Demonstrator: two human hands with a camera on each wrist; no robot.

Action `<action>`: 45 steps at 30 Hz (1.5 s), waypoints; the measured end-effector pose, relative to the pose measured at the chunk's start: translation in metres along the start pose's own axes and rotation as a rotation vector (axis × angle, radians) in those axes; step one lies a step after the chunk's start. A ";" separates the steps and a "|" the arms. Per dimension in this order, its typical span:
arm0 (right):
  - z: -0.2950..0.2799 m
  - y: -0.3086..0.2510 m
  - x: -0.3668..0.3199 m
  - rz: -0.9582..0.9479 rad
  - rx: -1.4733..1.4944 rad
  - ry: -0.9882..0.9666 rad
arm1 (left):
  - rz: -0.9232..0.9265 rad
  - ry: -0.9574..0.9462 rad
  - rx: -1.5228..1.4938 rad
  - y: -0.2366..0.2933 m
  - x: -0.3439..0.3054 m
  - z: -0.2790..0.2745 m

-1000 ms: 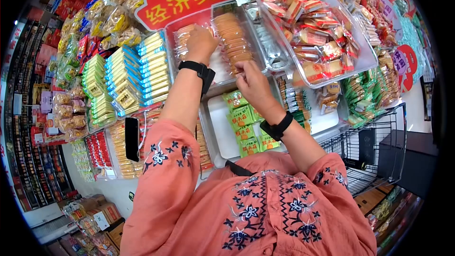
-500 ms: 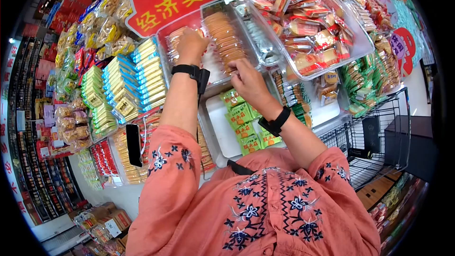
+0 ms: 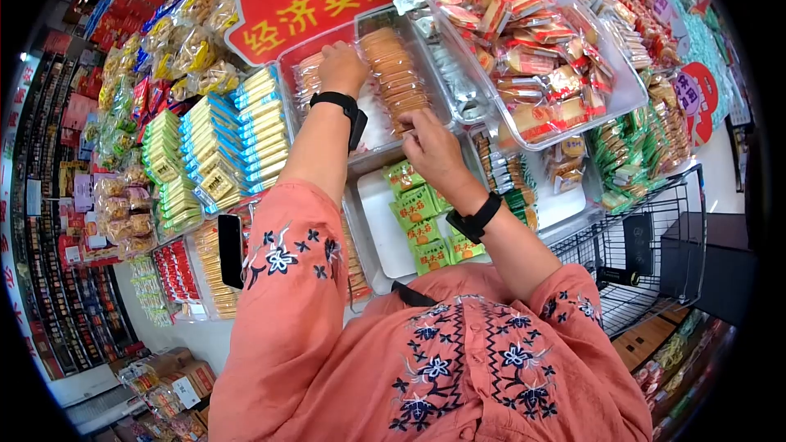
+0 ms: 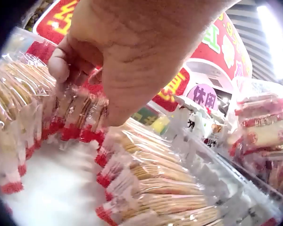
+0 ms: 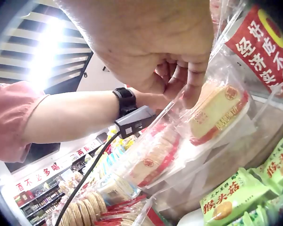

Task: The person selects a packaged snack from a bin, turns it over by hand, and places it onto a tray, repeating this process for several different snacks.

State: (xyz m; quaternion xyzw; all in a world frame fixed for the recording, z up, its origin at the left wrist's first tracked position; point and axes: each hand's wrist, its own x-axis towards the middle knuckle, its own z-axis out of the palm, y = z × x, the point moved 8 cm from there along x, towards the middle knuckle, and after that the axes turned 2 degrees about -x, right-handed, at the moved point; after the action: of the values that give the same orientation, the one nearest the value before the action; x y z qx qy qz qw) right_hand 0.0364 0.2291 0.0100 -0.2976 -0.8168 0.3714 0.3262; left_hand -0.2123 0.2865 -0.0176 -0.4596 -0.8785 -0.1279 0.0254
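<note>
A clear bin (image 3: 372, 123) holds two rows of thin biscuits in clear wrappers with red ends. At the far end of the left row (image 3: 306, 75), my left hand (image 3: 342, 72) reaches in with bent fingers. Thumb and fingers pinch wrapped biscuits (image 4: 80, 110) there in the left wrist view. My right hand (image 3: 432, 146) is at the near end of the right row (image 3: 393, 74). Its curled fingers pinch the wrapper of the front biscuit packet (image 5: 217, 110) in the right wrist view.
Nearer my body, a white tray (image 3: 378, 233) holds green packets (image 3: 422, 221). A raised clear tub (image 3: 630, 110) of red-and-white packets stands to the right, above a wire cart (image 3: 663, 278). Blue-and-cream packets (image 3: 260, 131) line the left, and a phone (image 3: 231, 252) hangs beside my left sleeve.
The head view shifts slightly left and back. My left hand stays over the left row, its fingers now showing farther toward the back. My right hand keeps its place at the right row's front.
</note>
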 end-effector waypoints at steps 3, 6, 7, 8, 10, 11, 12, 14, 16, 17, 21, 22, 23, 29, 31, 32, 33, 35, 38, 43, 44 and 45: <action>0.001 0.001 0.000 0.010 -0.001 -0.007 | 0.001 -0.022 -0.033 0.000 0.000 0.004; 0.000 0.002 -0.001 0.004 -0.006 -0.011 | 0.028 -0.061 -0.035 -0.005 0.002 0.006; 0.000 0.003 -0.002 0.001 -0.006 -0.008 | 0.042 -0.066 -0.028 -0.002 -0.002 -0.005; 0.001 0.004 -0.002 -0.006 -0.004 -0.005 | 0.055 -0.073 -0.019 0.000 -0.007 -0.016; 0.002 0.006 -0.003 -0.019 0.003 -0.004 | 0.139 -0.089 -0.015 -0.003 -0.011 -0.022; 0.003 0.006 -0.004 -0.022 0.001 0.000 | 0.208 -0.097 -0.021 -0.006 -0.011 -0.026; 0.003 0.006 -0.003 -0.027 -0.001 0.005 | 0.277 -0.102 -0.027 -0.003 -0.013 -0.031; 0.002 0.005 -0.002 -0.028 -0.005 0.012 | 0.351 -0.321 -0.111 0.003 -0.027 -0.020; 0.002 0.003 -0.003 -0.018 -0.010 0.011 | 0.434 -0.438 -0.105 0.009 -0.038 -0.008; 0.003 0.003 -0.003 -0.019 -0.016 0.009 | 0.482 -0.445 -0.058 0.011 -0.044 0.001; 0.002 0.003 -0.002 -0.017 0.006 -0.001 | 0.513 -0.407 0.222 0.015 -0.048 0.026; 0.001 0.003 -0.002 -0.015 0.024 -0.003 | 0.509 -0.392 0.300 0.015 -0.047 0.029; 0.001 0.003 -0.002 -0.021 0.020 -0.001 | 0.519 -0.360 0.304 0.017 -0.046 0.029; 0.003 0.004 -0.002 -0.024 0.004 0.001 | 0.546 -0.265 0.307 0.015 -0.037 0.025; 0.004 0.005 -0.003 -0.011 0.005 -0.003 | 0.539 -0.272 0.321 0.015 -0.036 0.025; 0.004 0.005 -0.003 -0.018 0.002 -0.001 | 0.529 -0.268 0.311 0.015 -0.036 0.024; 0.004 0.005 -0.003 -0.026 0.000 0.003 | 0.520 -0.263 0.302 0.014 -0.035 0.023; 0.004 0.006 -0.003 -0.041 0.004 0.011 | 0.530 -0.251 0.288 0.014 -0.035 0.022; 0.005 0.006 -0.003 -0.049 0.030 0.014 | 0.553 -0.260 0.294 0.007 -0.029 0.033; 0.001 0.003 -0.002 -0.062 0.081 0.010 | 0.510 -0.425 0.237 0.004 -0.025 0.033; 0.001 0.005 -0.002 -0.053 0.082 0.006 | 0.497 -0.409 0.137 0.002 -0.024 0.024; 0.002 0.007 -0.002 -0.044 0.085 0.000 | 0.482 -0.395 0.036 0.000 -0.024 0.012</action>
State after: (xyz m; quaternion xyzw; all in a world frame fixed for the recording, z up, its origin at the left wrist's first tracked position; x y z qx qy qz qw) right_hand 0.0377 0.2305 0.0030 -0.2654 -0.8066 0.3987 0.3465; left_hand -0.1970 0.2703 -0.0335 -0.6700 -0.7345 -0.0107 -0.1078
